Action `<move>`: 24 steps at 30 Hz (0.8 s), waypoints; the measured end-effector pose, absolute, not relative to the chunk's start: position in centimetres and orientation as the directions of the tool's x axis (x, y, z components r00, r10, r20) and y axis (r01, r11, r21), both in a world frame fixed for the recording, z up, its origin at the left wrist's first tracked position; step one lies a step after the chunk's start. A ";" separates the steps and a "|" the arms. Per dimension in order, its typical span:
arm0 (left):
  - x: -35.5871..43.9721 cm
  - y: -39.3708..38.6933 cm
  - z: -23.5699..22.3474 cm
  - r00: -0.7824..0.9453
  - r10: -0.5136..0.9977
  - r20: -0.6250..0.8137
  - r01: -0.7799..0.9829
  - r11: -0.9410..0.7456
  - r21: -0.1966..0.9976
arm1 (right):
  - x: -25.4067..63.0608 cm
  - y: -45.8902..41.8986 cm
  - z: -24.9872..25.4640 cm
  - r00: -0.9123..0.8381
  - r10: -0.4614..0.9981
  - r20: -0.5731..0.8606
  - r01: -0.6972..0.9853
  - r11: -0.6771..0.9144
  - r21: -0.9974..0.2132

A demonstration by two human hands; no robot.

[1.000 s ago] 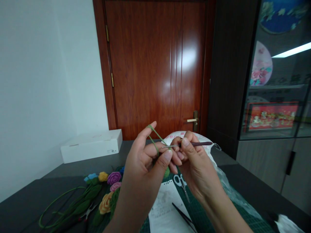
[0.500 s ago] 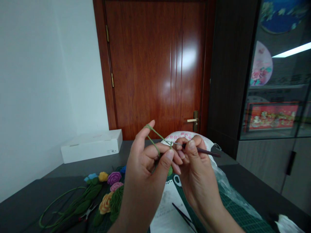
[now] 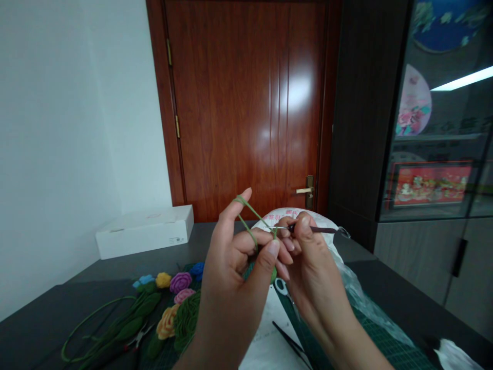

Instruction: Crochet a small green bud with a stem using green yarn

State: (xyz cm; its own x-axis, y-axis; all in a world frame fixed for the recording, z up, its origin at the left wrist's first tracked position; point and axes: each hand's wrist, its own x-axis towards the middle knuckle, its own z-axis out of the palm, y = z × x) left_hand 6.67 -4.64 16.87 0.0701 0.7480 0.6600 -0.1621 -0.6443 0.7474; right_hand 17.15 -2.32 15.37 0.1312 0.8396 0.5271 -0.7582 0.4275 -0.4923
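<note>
Green yarn [image 3: 252,209] loops round the raised index finger of my left hand [image 3: 234,277] and runs down to a small stitched piece. My left thumb and middle finger pinch that green crochet piece [image 3: 275,234], most of which the fingers hide. A bit of green shows below them. My right hand [image 3: 314,262] grips a crochet hook [image 3: 318,229] with a dark handle, held nearly level. Its thin metal shaft points left and meets the yarn just above my left fingertips.
Crocheted flowers [image 3: 180,282], a dark green yarn bundle [image 3: 187,321] and pliers [image 3: 139,336] lie left. A notepad [image 3: 265,339], black tweezers [image 3: 290,341] and scissors [image 3: 281,286] rest on the green cutting mat [image 3: 370,329]. Behind are a white box [image 3: 144,234] and a white bag [image 3: 277,215].
Both hands have shifted slightly to the right. The crochet hook has turned from sloping down at its handle end to nearly level.
</note>
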 end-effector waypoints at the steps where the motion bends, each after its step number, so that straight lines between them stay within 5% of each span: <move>1: 6.7 -4.6 16.8 0.069 0.747 0.661 -0.162 -0.645 0.747 | 17.0 -2.3 15.5 0.090 0.868 0.488 -0.788 0.362 -0.498; 6: 6.7 -4.4 16.5 0.066 0.724 0.687 -0.174 -0.670 0.722 | 16.9 -2.2 15.9 -0.029 0.931 0.365 -0.859 0.164 -0.485; 15: 7.0 -4.8 17.5 0.032 0.658 0.752 -0.237 -0.726 0.646 | 17.6 -1.7 15.6 -0.089 0.926 0.367 -0.892 0.090 -0.443; 24: 6.5 -4.6 16.8 -0.014 0.560 0.828 0.025 -0.828 0.561 | 17.7 -2.2 15.8 0.044 0.914 0.403 -0.805 0.271 -0.527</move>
State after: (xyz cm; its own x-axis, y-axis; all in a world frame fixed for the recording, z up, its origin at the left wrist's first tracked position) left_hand 6.51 -4.62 16.81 -0.0139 0.5604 0.8281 0.0254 -0.8277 0.5606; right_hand 17.73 -2.23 15.79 0.0437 0.9142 0.4029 -0.8053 0.2709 -0.5274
